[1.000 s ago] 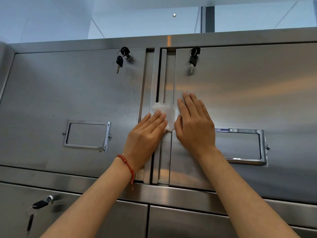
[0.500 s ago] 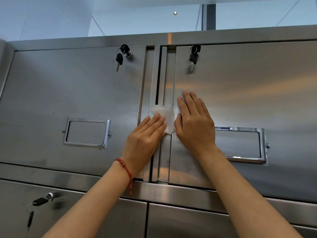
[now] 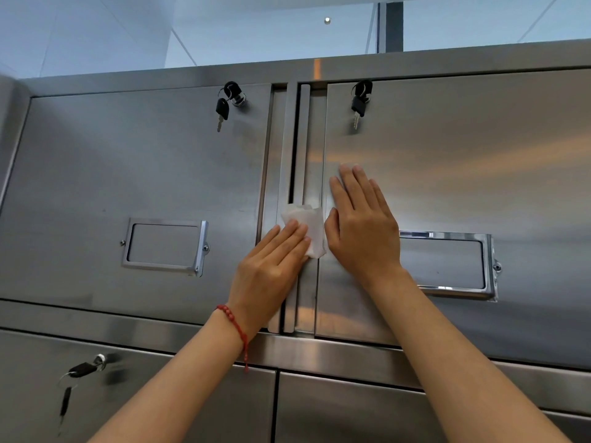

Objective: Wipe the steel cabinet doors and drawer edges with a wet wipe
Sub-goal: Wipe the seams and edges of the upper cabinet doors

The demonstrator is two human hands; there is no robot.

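Two steel cabinet doors fill the view: the left door [image 3: 134,174] and the right door [image 3: 463,161]. Between them runs a vertical steel edge strip [image 3: 302,139]. A white wet wipe [image 3: 311,223] lies flat on that strip. My left hand [image 3: 271,270], with a red bead bracelet at the wrist, presses the wipe against the strip with flat fingers. My right hand [image 3: 361,225] rests flat and spread on the right door's left edge, beside the wipe, holding nothing.
Keys hang from locks at the top of the left door [image 3: 228,100] and the right door [image 3: 359,100]. Each door carries a chrome label frame [image 3: 164,246] [image 3: 447,265]. Below are lower drawers, one with a key [image 3: 81,370].
The hands and wipe stay at about the same spot on the strip. The view has tilted slightly, so the cabinet sits a little higher in the frame.
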